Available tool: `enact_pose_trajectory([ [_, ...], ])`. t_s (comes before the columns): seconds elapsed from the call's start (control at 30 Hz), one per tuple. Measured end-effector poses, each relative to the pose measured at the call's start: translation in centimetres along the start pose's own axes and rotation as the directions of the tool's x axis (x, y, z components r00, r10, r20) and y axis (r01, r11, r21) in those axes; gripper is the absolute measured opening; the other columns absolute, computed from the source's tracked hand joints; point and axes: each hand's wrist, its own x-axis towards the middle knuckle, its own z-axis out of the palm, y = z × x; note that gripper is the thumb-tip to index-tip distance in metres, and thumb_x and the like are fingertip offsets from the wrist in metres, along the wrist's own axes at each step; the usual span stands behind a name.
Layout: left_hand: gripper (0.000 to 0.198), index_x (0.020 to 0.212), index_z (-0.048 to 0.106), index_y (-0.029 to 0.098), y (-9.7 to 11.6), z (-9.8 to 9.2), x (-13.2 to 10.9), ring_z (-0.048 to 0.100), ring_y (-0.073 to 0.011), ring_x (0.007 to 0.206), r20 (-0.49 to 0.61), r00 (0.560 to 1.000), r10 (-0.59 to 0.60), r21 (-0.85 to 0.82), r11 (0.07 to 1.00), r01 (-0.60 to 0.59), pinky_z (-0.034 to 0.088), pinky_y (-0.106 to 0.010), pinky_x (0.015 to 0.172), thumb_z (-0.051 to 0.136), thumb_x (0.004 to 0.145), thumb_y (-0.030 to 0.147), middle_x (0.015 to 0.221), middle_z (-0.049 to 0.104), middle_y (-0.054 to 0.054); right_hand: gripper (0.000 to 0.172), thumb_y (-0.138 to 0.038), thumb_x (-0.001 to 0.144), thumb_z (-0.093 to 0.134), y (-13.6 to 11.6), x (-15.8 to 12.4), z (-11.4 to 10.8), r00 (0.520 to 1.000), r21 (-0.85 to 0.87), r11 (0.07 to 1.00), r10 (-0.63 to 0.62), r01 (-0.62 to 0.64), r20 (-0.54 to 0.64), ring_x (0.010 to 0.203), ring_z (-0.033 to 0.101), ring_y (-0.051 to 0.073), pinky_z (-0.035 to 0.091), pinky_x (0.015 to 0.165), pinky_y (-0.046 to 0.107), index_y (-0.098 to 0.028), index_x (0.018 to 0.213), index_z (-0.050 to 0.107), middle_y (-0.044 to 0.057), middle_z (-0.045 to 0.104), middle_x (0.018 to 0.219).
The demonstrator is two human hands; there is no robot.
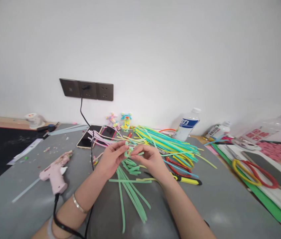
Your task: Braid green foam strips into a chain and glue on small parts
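My left hand [111,158] and my right hand [148,158] meet over the middle of the grey table [217,205]. Both pinch a small green pipe-cleaner piece [128,151] between their fingertips. Just below the hands lie short green pipe-cleaner bits [132,167] and several long green stems [132,192] fanning toward me. A big heap of green, yellow and blue pipe cleaners [166,142] lies just beyond my right hand.
A pink glue gun [55,172] lies at the left, its black cord running over my left forearm. Two phones [90,136] lie behind the hands. Yellow-handled pliers [186,180] and bottles [187,124] sit to the right. Small pipe-cleaner figures [126,120] stand by the wall.
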Motion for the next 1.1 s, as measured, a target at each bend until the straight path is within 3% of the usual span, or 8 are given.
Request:
enact_pose_trajectory([
  [0.1, 0.036, 0.075, 0.072, 0.013, 0.13, 0.14, -0.07, 0.063, -0.0073, 0.057, -0.023, 0.999, 0.024, -0.034, 0.999, -0.025, 0.052, -0.014, 0.052, 0.092, 0.047, 0.019, 0.066, 0.072, 0.001, 0.014, -0.032, 0.075, 0.077, 0.10, -0.11, -0.19, 0.999, 0.004, 1.000, 0.023, -0.022, -0.040, 0.067, 0.058, 0.014, 0.049, 0.051, 0.023, -0.020, 0.078, 0.069, 0.003, 0.065, 0.077],
  [0.2, 0.035, 0.073, 0.070, 0.014, 0.28, 0.31, -0.22, 0.062, -0.0074, 0.057, -0.013, 0.999, 0.046, -0.034, 0.998, -0.047, 0.051, -0.015, 0.053, 0.092, 0.047, 0.020, 0.065, 0.071, 0.001, 0.018, -0.032, 0.076, 0.076, 0.01, -0.20, -0.26, 0.997, -0.015, 0.999, 0.033, -0.034, -0.063, 0.067, 0.058, 0.014, 0.047, 0.047, 0.021, -0.021, 0.089, 0.069, 0.003, 0.064, 0.077],
  [0.33, 0.032, 0.070, 0.067, 0.015, 0.30, 0.35, -0.43, 0.060, -0.0069, 0.057, 0.017, 0.996, 0.089, 0.018, 0.996, -0.089, 0.051, -0.015, 0.055, 0.091, 0.050, 0.022, 0.063, 0.067, 0.003, 0.022, -0.031, 0.077, 0.076, -0.18, -0.22, -0.26, 0.999, -0.018, 1.000, 0.013, -0.014, -0.050, 0.066, 0.058, 0.014, 0.047, 0.053, 0.023, -0.021, 0.094, 0.067, 0.001, 0.063, 0.073],
  [0.53, 0.025, 0.071, 0.070, 0.015, -0.15, -0.05, -0.40, 0.055, -0.0061, 0.057, 0.090, 0.963, 0.255, 0.232, 0.935, -0.269, 0.047, -0.016, 0.055, 0.088, 0.059, 0.027, 0.063, 0.063, 0.004, 0.023, -0.033, 0.075, 0.078, -0.14, -0.05, -0.23, 0.998, 0.023, 1.000, -0.016, 0.018, -0.065, 0.072, 0.060, 0.015, 0.050, 0.067, 0.028, -0.021, 0.088, 0.064, 0.000, 0.063, 0.076],
  [0.83, 0.030, 0.074, 0.072, 0.014, 0.32, 0.46, -0.78, 0.061, -0.0086, 0.064, 0.064, 0.996, 0.067, 0.103, 0.992, -0.074, 0.051, -0.019, 0.061, 0.091, 0.053, 0.024, 0.072, 0.069, 0.000, 0.026, -0.037, 0.075, 0.078, -0.29, 0.01, -0.33, 0.996, 0.002, 1.000, 0.014, -0.014, -0.093, 0.068, 0.056, 0.014, 0.049, 0.065, 0.027, -0.021, 0.084, 0.060, 0.000, 0.060, 0.078],
  [1.1, 0.028, 0.078, 0.073, 0.013, 0.18, 0.22, -0.41, 0.062, -0.0074, 0.064, 0.076, 0.996, 0.054, 0.070, 0.996, -0.060, 0.050, -0.016, 0.062, 0.089, 0.056, 0.019, 0.077, 0.071, -0.001, 0.028, -0.039, 0.074, 0.078, -0.42, 0.13, -0.47, 0.996, -0.042, 0.999, -0.019, 0.016, -0.083, 0.070, 0.058, 0.015, 0.052, 0.068, 0.029, -0.021, 0.085, 0.061, 0.001, 0.060, 0.080],
])
